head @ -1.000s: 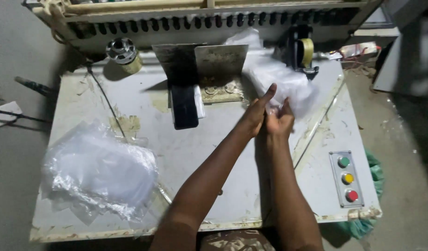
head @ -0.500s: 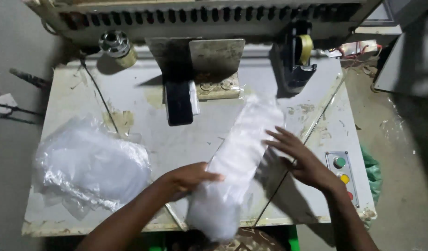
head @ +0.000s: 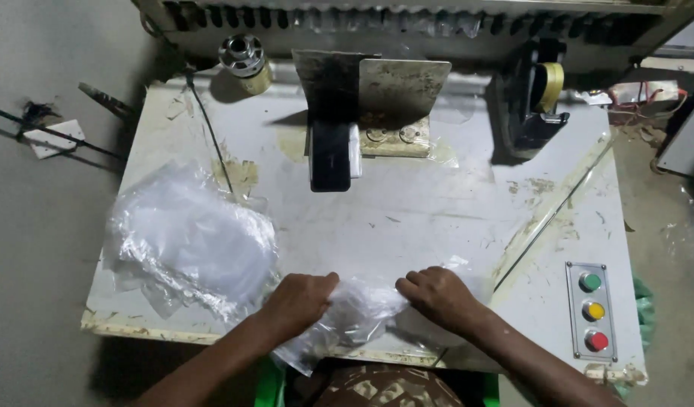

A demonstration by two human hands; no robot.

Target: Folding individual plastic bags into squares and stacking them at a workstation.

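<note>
A clear plastic bag (head: 358,316) lies crumpled at the near edge of the white metal worktable (head: 437,211), partly hanging over the front. My left hand (head: 298,300) grips its left part with fingers curled. My right hand (head: 437,295) presses down on its right part, fingers bent over the plastic. The two hands are a short gap apart with the bag bunched between them.
A pile of clear plastic bags (head: 189,245) lies at the table's left. A dark upright block (head: 332,154) with a metal plate stands at the back centre, a tape dispenser (head: 539,102) back right, a metal spool (head: 244,60) back left. A three-button panel (head: 592,310) is at the right.
The long bag, held far out over the table a second ago, has been pulled back to the near edge and bunched up. Both hands have come toward me and closer together.
</note>
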